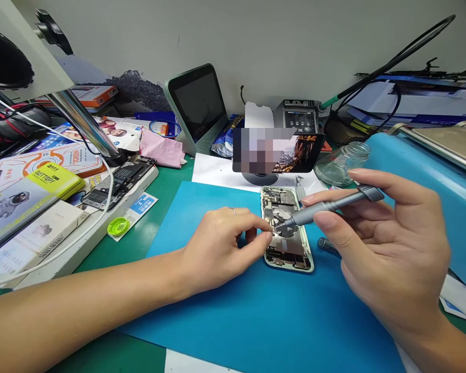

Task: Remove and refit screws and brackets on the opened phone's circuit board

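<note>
An opened smartphone lies on the blue mat, its inner boards and round coil bared. My right hand grips a grey precision screwdriver between thumb and fingers. The driver slants down leftward, its tip at the phone's left inner edge. My left hand reaches in from the left, thumb and index finger pinched at that same edge, close to the tip. Whatever the pinch holds is too small to make out. Beneath my right hand another dark, knurled tool end rests on the mat, partly hidden.
Behind the phone, a second phone playing video leans on a round stand. A glass jar stands right of it. A smart display is farther back. Boxes, a battery pack and a phone chassis crowd the left, below a metal post.
</note>
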